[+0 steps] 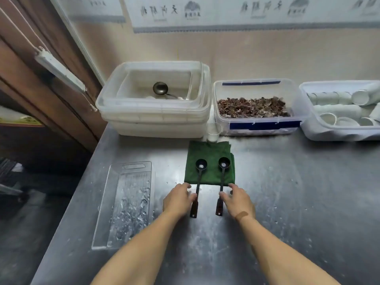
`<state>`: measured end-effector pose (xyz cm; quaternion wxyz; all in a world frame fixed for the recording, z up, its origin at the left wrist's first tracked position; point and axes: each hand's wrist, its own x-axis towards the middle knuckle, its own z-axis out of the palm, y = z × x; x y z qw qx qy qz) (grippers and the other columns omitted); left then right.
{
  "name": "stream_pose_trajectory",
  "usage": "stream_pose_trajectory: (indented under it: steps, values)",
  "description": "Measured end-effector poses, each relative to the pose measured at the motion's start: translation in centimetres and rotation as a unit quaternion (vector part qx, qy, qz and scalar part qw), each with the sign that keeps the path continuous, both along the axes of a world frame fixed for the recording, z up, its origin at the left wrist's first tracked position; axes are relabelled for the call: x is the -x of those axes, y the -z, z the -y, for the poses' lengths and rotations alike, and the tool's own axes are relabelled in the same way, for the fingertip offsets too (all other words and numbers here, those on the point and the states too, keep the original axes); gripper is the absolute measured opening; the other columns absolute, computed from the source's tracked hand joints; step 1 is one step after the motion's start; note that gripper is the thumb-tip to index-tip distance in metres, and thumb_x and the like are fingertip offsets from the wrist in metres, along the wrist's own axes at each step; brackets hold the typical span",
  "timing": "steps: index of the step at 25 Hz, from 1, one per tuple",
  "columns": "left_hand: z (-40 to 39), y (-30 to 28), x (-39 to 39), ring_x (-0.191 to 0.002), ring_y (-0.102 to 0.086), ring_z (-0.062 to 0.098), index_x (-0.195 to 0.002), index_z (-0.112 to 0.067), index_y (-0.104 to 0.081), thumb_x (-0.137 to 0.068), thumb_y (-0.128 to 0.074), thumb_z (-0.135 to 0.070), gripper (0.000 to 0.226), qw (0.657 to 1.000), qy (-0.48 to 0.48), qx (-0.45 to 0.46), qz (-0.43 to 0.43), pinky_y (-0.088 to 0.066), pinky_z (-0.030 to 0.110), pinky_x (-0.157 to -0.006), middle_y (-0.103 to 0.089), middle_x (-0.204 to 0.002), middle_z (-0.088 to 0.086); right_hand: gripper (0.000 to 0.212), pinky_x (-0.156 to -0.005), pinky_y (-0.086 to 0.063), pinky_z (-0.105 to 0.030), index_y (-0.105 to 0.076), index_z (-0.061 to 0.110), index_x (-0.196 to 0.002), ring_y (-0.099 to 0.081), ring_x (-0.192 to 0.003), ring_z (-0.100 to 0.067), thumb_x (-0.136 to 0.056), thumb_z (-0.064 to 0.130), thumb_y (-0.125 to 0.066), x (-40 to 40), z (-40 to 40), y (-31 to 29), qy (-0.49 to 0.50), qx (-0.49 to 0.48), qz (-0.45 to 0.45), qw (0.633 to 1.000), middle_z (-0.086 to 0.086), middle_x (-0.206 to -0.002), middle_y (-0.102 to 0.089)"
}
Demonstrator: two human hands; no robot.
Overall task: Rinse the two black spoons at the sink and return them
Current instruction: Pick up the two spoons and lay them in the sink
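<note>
Spoons lie side by side between the hands, handles toward the person, bowls ahead on the cloth (209,161). Left hand (179,199) touches the left spoon (197,188), right hand (236,200) the right spoon (221,187) (fingers loosely spread, neither gripping yet).

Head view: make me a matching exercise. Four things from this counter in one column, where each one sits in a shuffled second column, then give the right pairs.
Things
1. two black spoons
2. metal ladle
3. dried brown pieces
4. clear cutting board

Places
A. in the blue-latched clear box
B. flat on the steel counter, left of the left hand
C. bowls on the green cloth, handles toward the hands
D. inside the stacked white tubs

Pairs: 1-C, 2-D, 3-A, 4-B
</note>
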<state>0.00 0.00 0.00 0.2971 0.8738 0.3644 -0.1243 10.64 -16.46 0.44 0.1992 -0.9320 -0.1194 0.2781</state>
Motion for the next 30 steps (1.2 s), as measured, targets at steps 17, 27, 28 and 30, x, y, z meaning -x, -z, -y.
stream_pose_trajectory:
  steps: [17, 27, 28, 30]
  values:
    - [-1.7, 3.0, -5.4, -0.072, -0.059, 0.021, -0.074, -0.021, -0.061, -0.081, -0.073, -0.023, 0.014, 0.972, -0.121, 0.199, 0.025, -0.048, 0.03, -0.067, -0.065, -0.074, 0.0, 0.028, -0.082, -0.054, -0.033, -0.064, 0.024, -0.11, -0.066, -0.087, -0.022, -0.083, 0.015, -0.067, -2.6, -3.7, 2.5, 0.178, -0.059, -0.114, 0.976, -0.001, -0.096, -0.07]
    - [-1.4, -1.2, -3.1, -0.069, -0.055, 0.02, -0.112, -0.012, -0.055, -0.088, -0.059, 0.001, 0.027, 0.912, -0.19, 0.349, 0.098, -0.049, 0.031, -0.063, -0.054, -0.073, 0.002, 0.045, -0.06, -0.054, -0.031, -0.05, 0.018, -0.125, -0.064, -0.064, -0.02, -0.088, -0.007, -0.056, -1.8, -3.2, -0.9, 0.149, -0.213, -0.233, 0.937, -0.003, -0.071, -0.066]
    - [-1.3, -1.9, -2.6, -0.065, -0.055, 0.018, -0.115, -0.01, -0.054, -0.087, -0.057, 0.003, 0.03, 0.908, -0.195, 0.355, 0.11, -0.049, 0.029, -0.06, -0.054, -0.072, 0.002, 0.045, -0.055, -0.053, -0.028, -0.05, 0.018, -0.126, -0.064, -0.061, -0.018, -0.089, -0.007, -0.057, -1.6, -3.1, -1.5, 0.135, -0.225, -0.241, 0.934, -0.002, -0.07, -0.066]
    - [-1.0, -3.5, -1.3, -0.061, -0.055, 0.014, -0.116, -0.009, -0.053, -0.087, -0.054, 0.006, 0.032, 0.899, -0.211, 0.36, 0.133, -0.05, 0.027, -0.053, -0.053, -0.071, 0.002, 0.046, -0.052, -0.055, -0.028, -0.05, 0.023, -0.125, -0.065, -0.057, -0.015, -0.089, -0.004, -0.059, -0.9, -2.8, -2.9, 0.11, -0.248, -0.26, 0.927, 0.001, -0.068, -0.066]
